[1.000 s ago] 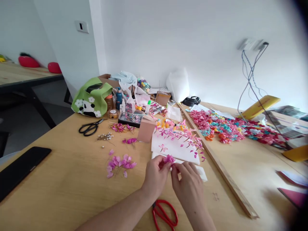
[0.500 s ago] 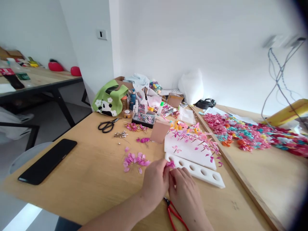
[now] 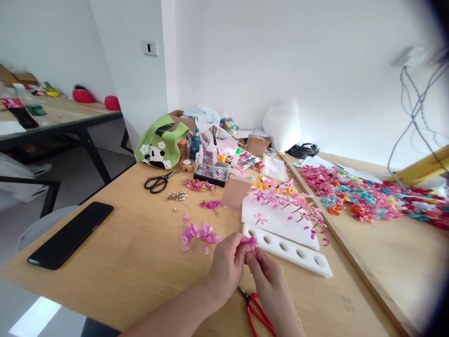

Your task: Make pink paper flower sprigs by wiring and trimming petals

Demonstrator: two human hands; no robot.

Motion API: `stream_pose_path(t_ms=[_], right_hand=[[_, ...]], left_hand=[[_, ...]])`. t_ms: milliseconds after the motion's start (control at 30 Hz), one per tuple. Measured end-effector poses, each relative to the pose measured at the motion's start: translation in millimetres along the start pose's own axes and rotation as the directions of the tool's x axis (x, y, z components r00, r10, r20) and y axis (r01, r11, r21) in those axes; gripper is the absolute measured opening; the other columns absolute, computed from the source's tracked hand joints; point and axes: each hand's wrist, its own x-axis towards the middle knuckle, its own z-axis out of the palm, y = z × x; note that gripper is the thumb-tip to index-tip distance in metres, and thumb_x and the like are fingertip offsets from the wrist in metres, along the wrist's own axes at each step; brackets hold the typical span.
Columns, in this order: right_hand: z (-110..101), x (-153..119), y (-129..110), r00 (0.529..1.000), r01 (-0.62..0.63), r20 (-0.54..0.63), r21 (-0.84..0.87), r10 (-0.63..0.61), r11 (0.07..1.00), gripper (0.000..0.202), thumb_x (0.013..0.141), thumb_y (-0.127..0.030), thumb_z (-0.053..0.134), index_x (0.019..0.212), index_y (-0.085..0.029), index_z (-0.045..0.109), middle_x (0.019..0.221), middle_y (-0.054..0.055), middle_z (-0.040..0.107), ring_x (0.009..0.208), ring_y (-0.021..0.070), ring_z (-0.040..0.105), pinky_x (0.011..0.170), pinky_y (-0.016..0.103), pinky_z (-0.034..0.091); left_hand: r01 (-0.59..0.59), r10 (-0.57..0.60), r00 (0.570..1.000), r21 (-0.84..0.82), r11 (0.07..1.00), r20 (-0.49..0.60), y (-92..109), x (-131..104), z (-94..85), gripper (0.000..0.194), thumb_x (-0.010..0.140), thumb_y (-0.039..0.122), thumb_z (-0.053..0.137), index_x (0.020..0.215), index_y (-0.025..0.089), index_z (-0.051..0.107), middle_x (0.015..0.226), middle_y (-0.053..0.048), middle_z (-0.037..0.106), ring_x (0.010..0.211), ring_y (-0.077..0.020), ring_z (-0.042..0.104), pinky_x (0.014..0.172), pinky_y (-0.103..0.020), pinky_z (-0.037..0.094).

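My left hand (image 3: 226,264) pinches a small magenta flower (image 3: 251,242) between thumb and fingers, its petals showing above the fingertips. Against it, my right hand (image 3: 270,276) is closed with thumb and forefinger at the flower's lower end; the stem is hidden by the fingers. Red-handled pliers (image 3: 258,311) lie on the table under my right wrist. Just beyond the hands is a white foam strip with round holes (image 3: 291,250). Behind it, a white foam block (image 3: 280,220) bears several pink flowers (image 3: 298,206) along its far edge. Loose pink petals (image 3: 199,236) are left of my hands.
A black phone (image 3: 72,234) lies at the left edge, black scissors (image 3: 157,181) farther back. Behind stand a green bag (image 3: 159,145), a bead box (image 3: 212,173) and bottles. A wooden strip (image 3: 351,248) runs along the right, with colourful flowers (image 3: 365,196) beyond it.
My right hand has turned slightly and its fingers have shifted down a little, showing more of the thumb. The flower stays at my left fingertips. The view has shifted slightly.
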Motion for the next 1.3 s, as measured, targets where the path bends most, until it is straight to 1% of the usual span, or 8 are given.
stream_pose_path(t_ms=[133,300,633,800,933,1033,1167,1300], right_hand=[[-1.2,-0.2,1.8,0.998,-0.02,0.055,0.093,0.015,0.995,0.034,0.09,-0.048,0.046,0.077,-0.019,0.057,0.068,0.001,0.057,0.066,0.0174,0.051,0.06,0.027,0.042],[-5.5,0.2,1.1,0.997,-0.013,0.079,0.045,0.01,0.999,0.034,0.089,-0.048,0.048,0.074,-0.019,0.058,0.066,0.002,0.058,0.063,0.0173,0.053,0.058,0.026,0.043],[2.0,-1.9,12.7,0.999,0.006,-0.036,0.003,-0.005,1.0,0.033,0.089,-0.048,0.047,0.091,-0.019,0.061,0.08,0.008,0.069,0.072,0.0219,0.064,0.064,0.028,0.052],[-3.4,-1.7,20.3,0.999,0.045,0.008,-0.214,-0.044,0.976,0.034,0.088,-0.047,0.045,0.083,-0.018,0.062,0.067,0.006,0.067,0.062,0.0215,0.063,0.055,0.028,0.05],[-15.8,5.5,19.9,0.992,0.117,0.067,-0.248,-0.104,0.962,0.035,0.085,-0.048,0.048,0.07,-0.02,0.061,0.061,0.005,0.065,0.058,0.0209,0.061,0.053,0.028,0.049],[-19.4,12.3,20.2,0.99,0.12,0.105,-0.221,-0.098,0.968,0.033,0.085,-0.047,0.051,0.069,-0.02,0.061,0.06,0.004,0.063,0.058,0.0196,0.06,0.052,0.026,0.049],[-11.9,16.6,31.8,0.989,0.062,0.138,-0.084,-0.05,0.995,0.031,0.086,-0.046,0.052,0.084,-0.018,0.066,0.065,0.003,0.065,0.057,0.018,0.061,0.052,0.023,0.052],[-8.7,18.9,47.5,0.989,0.046,0.144,-0.015,-0.043,0.999,0.03,0.085,-0.044,0.056,0.095,-0.018,0.068,0.079,0.007,0.071,0.068,0.0204,0.067,0.061,0.024,0.056]], left_hand=[[0.054,-0.054,0.999,-0.039,0.998,0.007,-2.0,-0.4,1.9,0.016,0.09,0.02,0.043,0.078,0.019,0.054,0.074,-0.002,0.061,0.07,-0.0149,0.054,0.066,-0.024,0.039],[0.117,-0.118,0.993,-0.063,0.991,-0.007,-2.9,-2.3,3.2,0.017,0.091,0.022,0.042,0.079,0.019,0.053,0.075,-0.002,0.06,0.07,-0.0147,0.054,0.065,-0.024,0.04],[-0.164,0.173,0.985,0.303,0.939,-0.002,-10.2,-11.6,6.7,0.02,0.092,0.017,0.036,0.087,0.018,0.055,0.083,-0.006,0.061,0.079,-0.0197,0.055,0.071,-0.03,0.042],[-0.157,0.157,0.987,0.352,0.923,0.028,-10.0,-11.8,5.6,0.02,0.093,0.015,0.036,0.085,0.018,0.054,0.081,-0.005,0.061,0.076,-0.0191,0.056,0.069,-0.03,0.043],[-0.165,0.157,0.986,0.314,0.935,0.051,-10.6,-10.2,5.3,0.018,0.093,0.017,0.037,0.086,0.018,0.053,0.082,-0.006,0.062,0.078,-0.0192,0.057,0.069,-0.029,0.043],[-0.116,0.113,0.993,0.24,0.964,0.024,-11.6,-7.6,6.2,0.018,0.093,0.018,0.037,0.086,0.018,0.054,0.082,-0.006,0.063,0.077,-0.0185,0.058,0.069,-0.029,0.044],[-0.016,0.03,0.997,0.188,0.982,-0.073,-14.1,-5.7,7.0,0.02,0.094,0.022,0.037,0.085,0.017,0.054,0.082,-0.006,0.064,0.076,-0.0182,0.059,0.069,-0.029,0.045],[-0.056,0.08,0.992,0.233,0.971,-0.098,-16.8,-5.7,7.2,0.021,0.094,0.021,0.037,0.088,0.017,0.056,0.083,-0.006,0.064,0.078,-0.018,0.06,0.071,-0.029,0.045]])
